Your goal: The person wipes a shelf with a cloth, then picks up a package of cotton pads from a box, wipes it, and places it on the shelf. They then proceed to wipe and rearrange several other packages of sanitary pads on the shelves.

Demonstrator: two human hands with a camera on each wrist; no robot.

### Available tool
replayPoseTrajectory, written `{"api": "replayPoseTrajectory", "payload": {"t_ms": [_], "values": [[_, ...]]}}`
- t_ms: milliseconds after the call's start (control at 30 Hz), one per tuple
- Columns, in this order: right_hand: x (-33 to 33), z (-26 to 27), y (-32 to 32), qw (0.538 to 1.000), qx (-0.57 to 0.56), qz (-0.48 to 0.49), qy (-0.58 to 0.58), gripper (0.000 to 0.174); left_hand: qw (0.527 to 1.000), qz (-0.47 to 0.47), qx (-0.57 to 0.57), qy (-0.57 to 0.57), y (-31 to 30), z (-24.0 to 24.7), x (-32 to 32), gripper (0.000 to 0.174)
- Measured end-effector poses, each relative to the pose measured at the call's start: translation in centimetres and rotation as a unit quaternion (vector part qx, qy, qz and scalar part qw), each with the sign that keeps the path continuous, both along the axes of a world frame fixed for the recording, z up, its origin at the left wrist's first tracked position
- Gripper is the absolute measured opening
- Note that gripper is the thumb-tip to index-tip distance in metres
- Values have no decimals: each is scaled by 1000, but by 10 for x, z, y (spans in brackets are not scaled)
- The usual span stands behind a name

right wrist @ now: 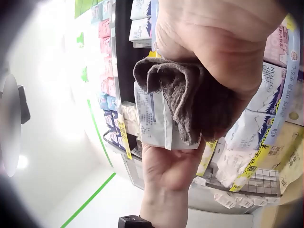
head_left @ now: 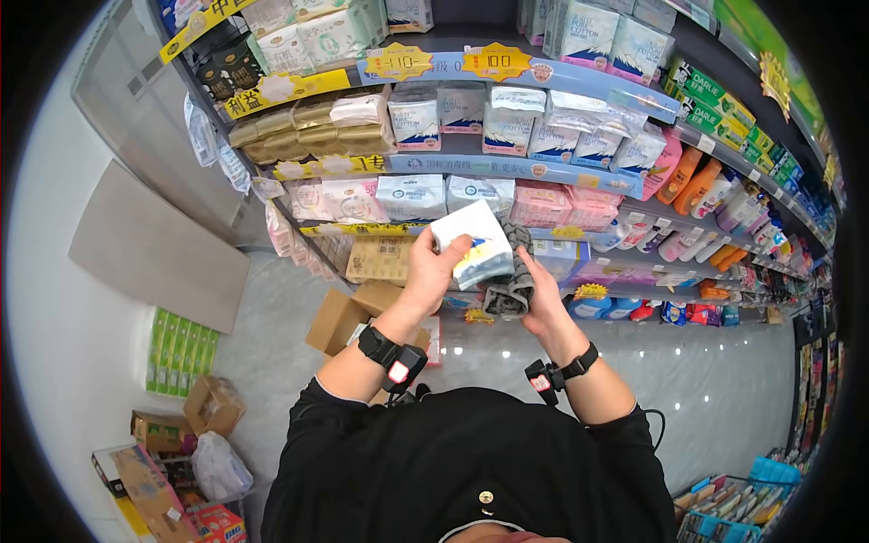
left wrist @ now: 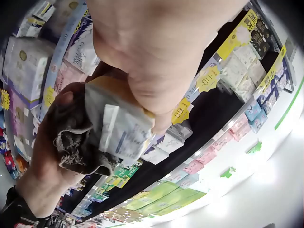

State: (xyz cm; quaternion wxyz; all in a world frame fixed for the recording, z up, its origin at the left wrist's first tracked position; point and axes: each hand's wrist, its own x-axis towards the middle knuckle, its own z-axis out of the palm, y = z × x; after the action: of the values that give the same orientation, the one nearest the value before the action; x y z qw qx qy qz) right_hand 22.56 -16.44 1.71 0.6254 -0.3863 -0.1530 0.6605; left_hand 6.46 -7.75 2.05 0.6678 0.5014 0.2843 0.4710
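A white package with blue print [head_left: 474, 244] is tilted in front of the shelves, gripped by the left hand [head_left: 434, 271] with its thumb across the front. Against the package's right side, the right hand [head_left: 543, 294] holds a crumpled dark grey cloth [head_left: 510, 294]. In the left wrist view the cloth [left wrist: 78, 147] touches the package [left wrist: 123, 126]. The right wrist view has the right hand [right wrist: 223, 52] curled round the folded cloth [right wrist: 178, 90], the package [right wrist: 154, 118] behind it and the left hand [right wrist: 171, 171] below.
Shelves of wrapped packs [head_left: 412, 195] stand ahead, with bottles [head_left: 692, 181] and toothpaste boxes [head_left: 715, 100] at the right. An opened carton [head_left: 330, 321] sits on the floor below the shelves. Cartons and a white bag [head_left: 220, 466] lie at lower left; a blue basket [head_left: 774, 471] is at lower right.
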Motion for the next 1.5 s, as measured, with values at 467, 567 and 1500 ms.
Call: {"api": "replayPoseTrajectory", "payload": {"t_ms": [467, 567, 1500], "values": [[-11, -22, 2, 470, 410, -138, -769, 66, 966, -36, -223, -130, 29, 13, 19, 48], [15, -44, -7, 536, 332, -71, -773, 63, 975, 6, -180, -133, 38, 16, 12, 45], [-1, 40, 25, 668, 327, -161, -648, 50, 994, -104, 29, -19, 11, 8, 3, 58]]}}
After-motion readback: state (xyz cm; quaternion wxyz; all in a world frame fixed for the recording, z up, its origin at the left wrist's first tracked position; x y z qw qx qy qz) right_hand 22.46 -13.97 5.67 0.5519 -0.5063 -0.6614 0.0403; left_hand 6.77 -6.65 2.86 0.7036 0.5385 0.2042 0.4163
